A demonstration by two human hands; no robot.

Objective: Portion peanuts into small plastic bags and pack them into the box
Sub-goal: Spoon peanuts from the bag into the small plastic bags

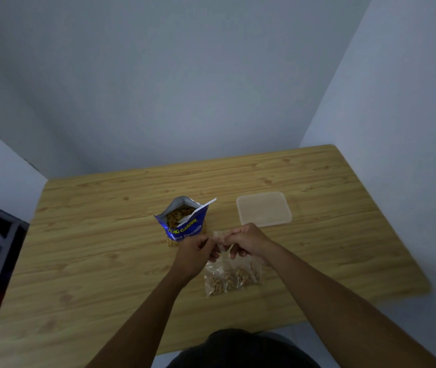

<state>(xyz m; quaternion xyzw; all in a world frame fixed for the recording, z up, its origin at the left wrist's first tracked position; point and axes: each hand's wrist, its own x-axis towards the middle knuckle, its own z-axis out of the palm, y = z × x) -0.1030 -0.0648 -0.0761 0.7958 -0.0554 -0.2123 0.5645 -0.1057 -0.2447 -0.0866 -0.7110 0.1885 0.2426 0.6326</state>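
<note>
Both hands are up front, the left hand point(195, 251) and right hand point(248, 241) each pinching the top edge of a small clear bag point(220, 239) between fingertips. It looks empty, but it's hard to be sure. The filled bags point(230, 278) lie flat on the table point(105, 235) right under the wrists. I'd guess the next step is scooping. The pouch point(182, 221) stands open just past the left hand, and the spoon point(201, 208) handle pokes out up and to the right, so the right hand gets the easier grab. The box point(263, 209) sits farther back, beyond the right hand.
</note>
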